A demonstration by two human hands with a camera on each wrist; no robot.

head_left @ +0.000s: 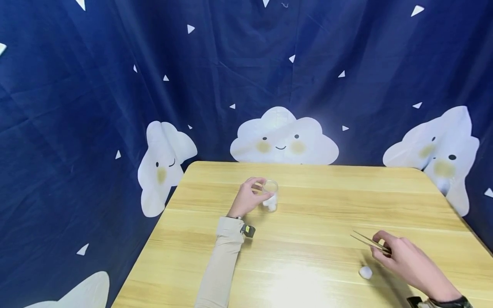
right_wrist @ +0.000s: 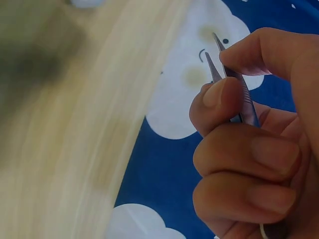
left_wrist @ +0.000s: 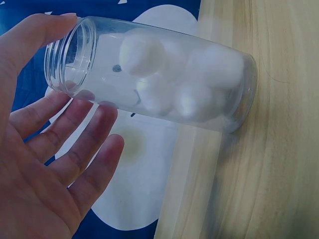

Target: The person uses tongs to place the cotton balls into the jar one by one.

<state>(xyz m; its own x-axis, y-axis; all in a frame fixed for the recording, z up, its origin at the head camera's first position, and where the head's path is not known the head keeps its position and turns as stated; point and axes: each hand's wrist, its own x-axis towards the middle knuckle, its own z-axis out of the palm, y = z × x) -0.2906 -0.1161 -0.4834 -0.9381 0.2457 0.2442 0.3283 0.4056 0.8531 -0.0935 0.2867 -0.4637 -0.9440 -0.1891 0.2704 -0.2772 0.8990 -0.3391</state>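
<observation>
In the head view my left hand (head_left: 248, 199) grips a clear open-topped jar (head_left: 271, 185) near its rim. The left wrist view shows the thumb and fingers about the threaded neck of the jar (left_wrist: 112, 52), with several white cotton balls (left_wrist: 194, 102) inside toward its base. My right hand (head_left: 412, 261) pinches metal tweezers (head_left: 363, 238) between thumb and fingers. The right wrist view shows the tweezers' (right_wrist: 247, 102) tips apart with nothing between them. A single white cotton ball (head_left: 365, 272) lies on the table just below the right hand.
The wooden table (head_left: 308, 231) carries the jar and the loose cotton ball. A dark blue curtain (head_left: 250, 64) with white clouds and triangles hangs behind the table and along its sides. Bright glare falls on the near middle of the tabletop.
</observation>
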